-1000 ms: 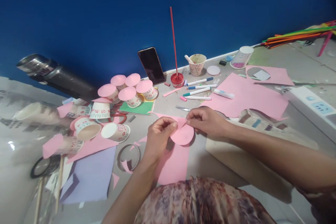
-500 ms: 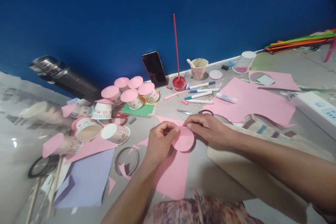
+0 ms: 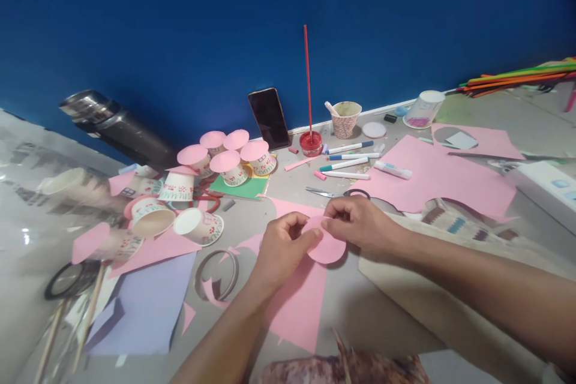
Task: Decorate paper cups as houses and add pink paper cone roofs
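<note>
Between my hands is a pink paper circle (image 3: 327, 250), held above a pink paper sheet (image 3: 299, 297) on the table. My left hand (image 3: 284, 246) pinches its left side, thumb lying on top. At its upper edge my right hand (image 3: 360, 225) grips with thumb and fingers, close to the left thumb. Fingertips beneath the paper are hidden. Scissors (image 3: 321, 193) lie just beyond my hands, partly behind the right one. To the left, several decorated paper cups (image 3: 231, 176) carry pink paper tops (image 3: 225, 161); others lie tipped over, such as a white cup (image 3: 198, 227).
A tape roll (image 3: 234, 273) with pink scraps and a lilac sheet (image 3: 144, 312) lie left. Markers (image 3: 346, 165), a phone (image 3: 270, 117), a red pot (image 3: 310, 145) and a cup (image 3: 345, 120) stand or lie toward the blue wall. Cut pink paper (image 3: 432, 174) and a power strip (image 3: 549, 192) are right.
Both thumbs have moved in over the pink circle and now nearly meet near its upper part. The circle has shifted slightly right. The camera view has moved a little.
</note>
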`<state>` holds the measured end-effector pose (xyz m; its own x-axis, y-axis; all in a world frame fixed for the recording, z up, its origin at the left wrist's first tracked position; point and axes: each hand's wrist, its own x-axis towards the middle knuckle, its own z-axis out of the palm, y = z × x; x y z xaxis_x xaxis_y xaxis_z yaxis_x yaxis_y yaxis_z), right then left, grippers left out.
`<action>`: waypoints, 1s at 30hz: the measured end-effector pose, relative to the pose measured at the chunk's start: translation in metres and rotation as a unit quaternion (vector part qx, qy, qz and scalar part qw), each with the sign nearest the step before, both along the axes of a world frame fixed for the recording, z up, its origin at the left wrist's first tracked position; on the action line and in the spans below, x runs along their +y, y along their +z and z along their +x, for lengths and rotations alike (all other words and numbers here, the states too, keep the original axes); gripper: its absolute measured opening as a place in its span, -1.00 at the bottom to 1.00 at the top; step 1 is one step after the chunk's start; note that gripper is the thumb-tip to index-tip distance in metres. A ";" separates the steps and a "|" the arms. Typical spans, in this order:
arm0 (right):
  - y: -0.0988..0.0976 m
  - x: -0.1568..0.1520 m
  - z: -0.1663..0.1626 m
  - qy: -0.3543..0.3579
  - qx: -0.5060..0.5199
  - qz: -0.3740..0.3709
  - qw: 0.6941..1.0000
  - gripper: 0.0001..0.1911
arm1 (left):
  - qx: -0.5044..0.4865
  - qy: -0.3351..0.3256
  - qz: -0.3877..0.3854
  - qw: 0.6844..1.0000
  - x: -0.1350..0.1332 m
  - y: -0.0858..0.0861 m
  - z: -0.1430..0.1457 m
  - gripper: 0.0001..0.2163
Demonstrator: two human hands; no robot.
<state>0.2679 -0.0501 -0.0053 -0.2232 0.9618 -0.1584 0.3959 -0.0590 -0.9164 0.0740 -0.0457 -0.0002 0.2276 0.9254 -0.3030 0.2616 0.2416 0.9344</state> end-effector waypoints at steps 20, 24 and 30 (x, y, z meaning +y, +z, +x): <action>0.003 0.000 -0.001 0.023 -0.018 -0.031 0.999 -0.90 | 0.040 -0.007 -0.001 0.999 0.006 0.000 -0.006 -0.72; 0.001 0.000 0.000 0.027 -0.014 -0.044 0.999 -0.92 | 0.052 -0.003 -0.008 0.999 0.007 -0.003 -0.006 -0.75; 0.008 0.001 0.000 0.027 -0.029 -0.026 0.999 -0.91 | 0.058 -0.013 -0.009 0.998 0.007 -0.003 -0.007 -0.75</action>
